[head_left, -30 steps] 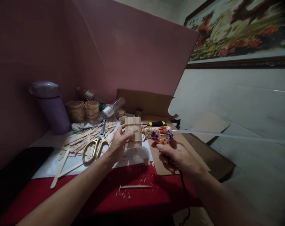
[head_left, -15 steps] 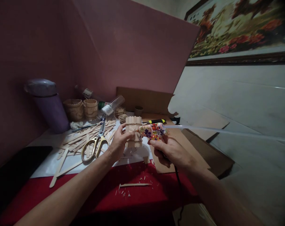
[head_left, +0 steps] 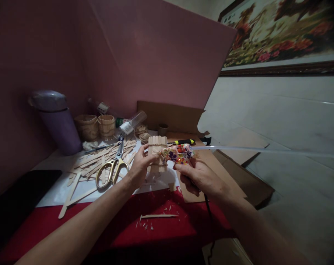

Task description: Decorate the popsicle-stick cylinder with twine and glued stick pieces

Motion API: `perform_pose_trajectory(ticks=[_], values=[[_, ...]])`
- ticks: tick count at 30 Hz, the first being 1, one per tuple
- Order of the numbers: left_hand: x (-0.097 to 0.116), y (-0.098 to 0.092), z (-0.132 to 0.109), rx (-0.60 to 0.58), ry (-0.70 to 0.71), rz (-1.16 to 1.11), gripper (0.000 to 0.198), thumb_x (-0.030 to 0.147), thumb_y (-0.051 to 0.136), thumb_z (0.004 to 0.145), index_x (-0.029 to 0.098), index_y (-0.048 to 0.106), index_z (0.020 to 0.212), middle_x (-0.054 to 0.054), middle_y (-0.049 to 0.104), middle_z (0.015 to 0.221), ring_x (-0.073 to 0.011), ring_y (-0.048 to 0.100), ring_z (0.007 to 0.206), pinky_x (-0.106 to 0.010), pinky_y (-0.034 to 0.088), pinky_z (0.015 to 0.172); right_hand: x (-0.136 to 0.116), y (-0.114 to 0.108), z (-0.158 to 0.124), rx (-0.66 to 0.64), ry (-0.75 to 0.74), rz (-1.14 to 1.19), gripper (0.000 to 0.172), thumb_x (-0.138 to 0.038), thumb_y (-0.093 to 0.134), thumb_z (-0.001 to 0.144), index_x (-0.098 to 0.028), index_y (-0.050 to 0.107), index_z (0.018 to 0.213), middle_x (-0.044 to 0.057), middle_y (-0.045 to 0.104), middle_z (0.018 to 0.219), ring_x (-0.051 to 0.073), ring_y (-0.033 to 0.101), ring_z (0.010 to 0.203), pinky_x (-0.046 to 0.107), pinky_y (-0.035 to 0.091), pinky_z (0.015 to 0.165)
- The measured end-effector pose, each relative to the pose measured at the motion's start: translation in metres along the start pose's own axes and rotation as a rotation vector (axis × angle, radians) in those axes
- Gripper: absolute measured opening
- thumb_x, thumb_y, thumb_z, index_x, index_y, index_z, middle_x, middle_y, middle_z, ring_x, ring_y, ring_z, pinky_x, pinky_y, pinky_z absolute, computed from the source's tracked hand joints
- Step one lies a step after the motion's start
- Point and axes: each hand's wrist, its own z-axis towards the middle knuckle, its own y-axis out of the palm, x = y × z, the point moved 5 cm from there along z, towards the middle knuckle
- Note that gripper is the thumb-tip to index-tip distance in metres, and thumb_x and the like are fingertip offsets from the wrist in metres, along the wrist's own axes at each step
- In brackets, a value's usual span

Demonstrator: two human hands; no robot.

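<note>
Counter (head_left: 169, 235), near edge: one loose sliver (head_left: 158, 216).
Right hand (head_left: 201, 178): closed round the glue gun (head_left: 178, 153).
Left hand (head_left: 139, 170): fingers wrapped on the stick box (head_left: 156, 156), which I hold upright just above the counter.
Change: I have brought the gun leftward, and its nozzle has gone from apart to touching the box. I judge the gluing contact made.
Behind: scissors (head_left: 113, 168), sticks (head_left: 92, 162), flask (head_left: 57, 125).

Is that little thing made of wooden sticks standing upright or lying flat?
Upright: the stick piece has its slats vertical, gripped by the left hand; the right hand holds a glue gun at its side.
</note>
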Motion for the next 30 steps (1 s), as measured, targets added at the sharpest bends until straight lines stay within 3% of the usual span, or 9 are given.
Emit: perform_pose_trajectory(ticks=[30], values=[[-0.0040,-0.0043,0.0032,0.005,0.018,0.002,0.067,0.024,0.071,0.058,0.017,0.053,0.122,-0.008,0.068,0.096,-0.0226,0.064,0.085,-0.035,0.051,0.074,0.0046,-0.0023,-0.0005,-0.022,0.015,0.021,0.039,-0.047,0.059,0.084,-0.022,0.041,0.059,-0.007,0.040,0.042,0.006,0.035,0.033,0.019,0.028,0.031]])
